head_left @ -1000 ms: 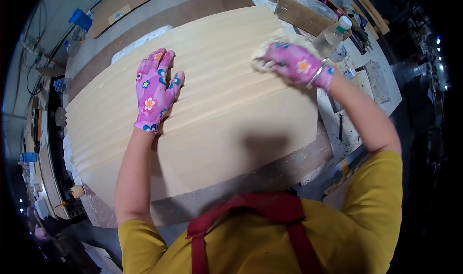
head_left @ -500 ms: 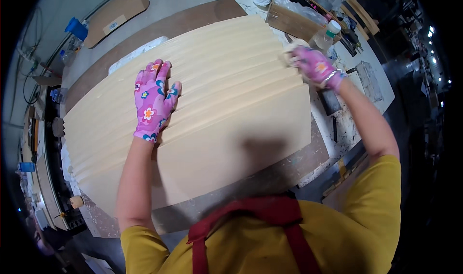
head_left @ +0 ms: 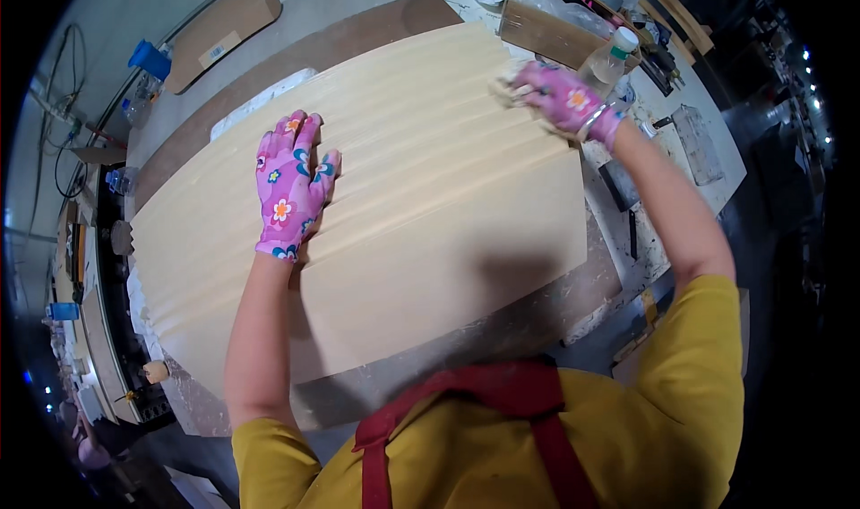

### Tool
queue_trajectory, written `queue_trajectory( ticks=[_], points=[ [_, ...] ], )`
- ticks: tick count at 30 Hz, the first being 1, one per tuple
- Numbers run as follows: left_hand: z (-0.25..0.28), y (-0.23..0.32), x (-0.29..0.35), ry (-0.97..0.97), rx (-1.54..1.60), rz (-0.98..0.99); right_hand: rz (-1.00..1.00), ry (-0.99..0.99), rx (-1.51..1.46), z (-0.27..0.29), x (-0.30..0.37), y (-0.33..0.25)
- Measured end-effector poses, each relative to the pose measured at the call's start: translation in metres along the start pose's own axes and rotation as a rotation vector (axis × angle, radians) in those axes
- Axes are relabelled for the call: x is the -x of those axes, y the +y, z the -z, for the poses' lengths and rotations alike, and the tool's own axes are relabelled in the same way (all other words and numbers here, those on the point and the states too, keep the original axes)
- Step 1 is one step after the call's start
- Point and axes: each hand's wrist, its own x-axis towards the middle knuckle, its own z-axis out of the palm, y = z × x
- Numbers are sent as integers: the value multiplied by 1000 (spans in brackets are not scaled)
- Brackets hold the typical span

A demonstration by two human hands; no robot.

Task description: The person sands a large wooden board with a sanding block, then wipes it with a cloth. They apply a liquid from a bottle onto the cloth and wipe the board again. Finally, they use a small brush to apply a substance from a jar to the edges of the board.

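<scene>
A large cream-coloured panel (head_left: pixel 430 231) with a rippled surface lies across the table. My left hand (head_left: pixel 288 191), in a pink flowered glove, rests flat on its left half with the fingers stretched out. At the panel's right edge, my right hand (head_left: pixel 563 101) wears a matching glove and grips a pale, crumpled cloth (head_left: pixel 512 90) pressed to the surface. The cloth is smeared by motion, and the glove hides part of it.
Brown boards (head_left: pixel 394 23) lie under the panel. Beyond the right hand stand a clear bottle with a white cap (head_left: pixel 609 61) and a cardboard box (head_left: pixel 546 34). A dark block (head_left: pixel 618 184) lies right of the panel. A blue cup (head_left: pixel 150 59) sits at far left.
My right hand has moved left with the cloth, from the panel's right edge a little onto its surface. The left hand stays in place on the panel. The whole view has shifted slightly.
</scene>
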Motion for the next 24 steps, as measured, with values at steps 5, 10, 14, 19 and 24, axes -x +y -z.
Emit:
queue_trajectory(
  ticks=[5,10,14,19,24],
  points=[
    [-2,1,-3,16,-30,17,-405,88,113,64,16,54],
    [0,2,-4,-13,-16,3,42,133,16,-2,11,-2],
    [0,2,1,-32,-9,8,-270,-64,229,41,24,29],
    [5,3,-2,-20,-42,17,75,87,-129,21,21,-46],
    [6,7,-2,-50,-22,47,-127,-147,107,10,33,-48]
  ],
)
